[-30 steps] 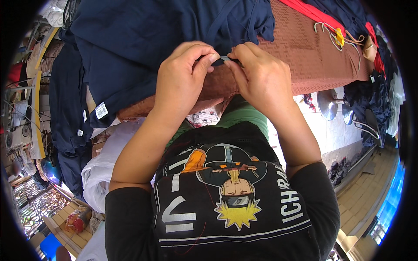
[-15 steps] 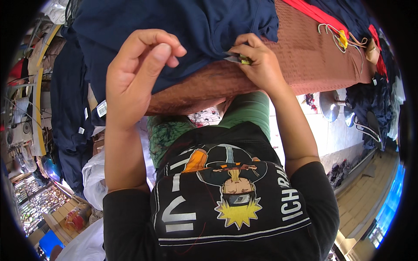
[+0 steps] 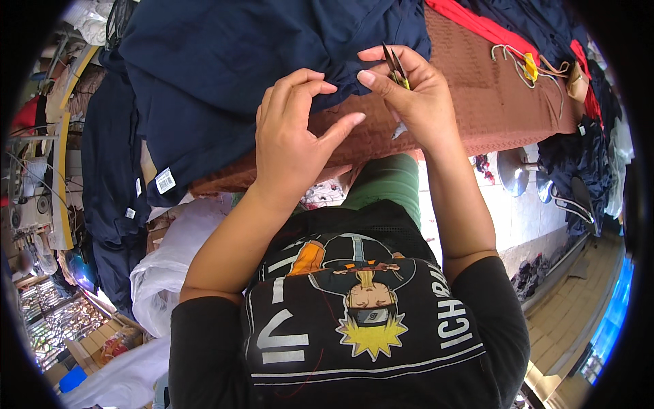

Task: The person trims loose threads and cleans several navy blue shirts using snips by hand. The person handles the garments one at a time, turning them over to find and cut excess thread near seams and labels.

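Note:
Thread snips (image 3: 396,68) with dark pointed blades and a yellowish-green handle sit in my right hand (image 3: 429,95), blades pointing away from me. The thumb and forefinger of that hand stand apart, while the other fingers keep the snips against the palm. My left hand (image 3: 289,136) is open and holds nothing; its fingers curve toward the right hand. Under and beyond both hands spreads a navy blue garment (image 3: 211,82), bunched near the fingertips. Just below my right hand a small grey piece (image 3: 399,129) shows against the brown cloth; I cannot tell what it is.
A brown textured cloth (image 3: 497,102) covers the work surface. Red fabric (image 3: 477,24) and pale cords with a yellow piece (image 3: 531,67) lie at the far right. Tagged navy garments (image 3: 109,177) hang at left, above a white plastic bag (image 3: 160,286). Metal stool parts (image 3: 514,170) stand at right.
My left hand has moved right and toward me, its fingers spreading. My right hand has turned, swinging the snips' blades from pointing left to pointing away. The grey piece now shows beneath it.

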Tool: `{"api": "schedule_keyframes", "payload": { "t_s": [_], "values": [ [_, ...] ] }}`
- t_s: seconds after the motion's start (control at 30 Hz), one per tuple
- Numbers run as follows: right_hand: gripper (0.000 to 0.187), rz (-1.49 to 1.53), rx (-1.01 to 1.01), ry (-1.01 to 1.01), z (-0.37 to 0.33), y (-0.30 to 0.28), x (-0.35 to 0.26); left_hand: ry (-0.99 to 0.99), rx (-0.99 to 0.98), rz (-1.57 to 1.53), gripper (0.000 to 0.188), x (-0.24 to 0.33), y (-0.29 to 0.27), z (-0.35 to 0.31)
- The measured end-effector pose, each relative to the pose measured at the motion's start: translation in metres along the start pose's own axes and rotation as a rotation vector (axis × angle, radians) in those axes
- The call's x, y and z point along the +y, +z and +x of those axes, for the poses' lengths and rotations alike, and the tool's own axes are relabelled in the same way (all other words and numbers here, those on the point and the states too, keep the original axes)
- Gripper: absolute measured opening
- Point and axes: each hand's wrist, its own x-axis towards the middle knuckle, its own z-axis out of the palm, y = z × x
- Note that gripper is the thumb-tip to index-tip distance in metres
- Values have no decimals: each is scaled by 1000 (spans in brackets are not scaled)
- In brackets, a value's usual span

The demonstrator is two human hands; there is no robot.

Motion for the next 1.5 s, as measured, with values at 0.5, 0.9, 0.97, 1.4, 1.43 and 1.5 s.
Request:
{"api": "schedule_keyframes", "payload": {
  "t_s": [0.5, 0.9, 0.97, 1.4, 1.43, 1.5],
  "values": [
    [21, -71, -75, -142, 6, 5, 1, -197, -107, -390, 5, 4, -12, 20],
    [17, -296, -202, -187, 2, -1, -16, -316, -100, -420, 6, 8, -7, 17],
    [17, -314, -205, -175, 2, -2, -16, -304, -91, -412, 6, 6, -6, 18],
    [17, -468, -34, -472, 0, 2, -4, -263, -146, -420, 24, 18, -6, 23],
    [16, -461, -26, -448, -1, 3, -5, -257, -169, -375, 26, 17, -5, 24],
    [16, -511, -9, -455, -2, 4, -4, -219, -175, -309, 26, 13, -4, 24]
  ]
}}
